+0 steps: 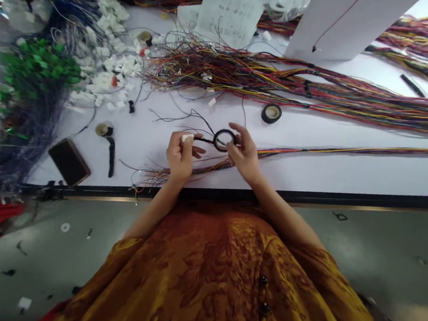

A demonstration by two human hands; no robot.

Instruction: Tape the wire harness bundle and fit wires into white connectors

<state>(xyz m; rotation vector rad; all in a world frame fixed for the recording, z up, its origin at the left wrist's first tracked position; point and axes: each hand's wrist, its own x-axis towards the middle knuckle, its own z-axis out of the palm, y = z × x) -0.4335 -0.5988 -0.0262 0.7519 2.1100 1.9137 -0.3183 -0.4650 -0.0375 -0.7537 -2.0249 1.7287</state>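
Note:
Pinched in my left hand (180, 156) is a white connector (187, 138), with dark wires running from it to the right. My right hand (244, 154) holds a thin roll of black tape (224, 140) by its right side, fingers closed on the ring. The roll is against the dark wires, just right of the connector. Below both hands a long bundle of coloured wires (326, 149) lies along the table, its loose ends fanned out at the left. A few thin black wires spread up and left of the roll.
A thick wire bundle (243, 74) crosses the table behind my hands. Another tape roll (271, 113) lies behind my right hand. At the left are a phone (69, 162), a tape roll (104, 129), white connectors (109, 73) and green connectors (39, 65). The table edge (366, 199) is near my body.

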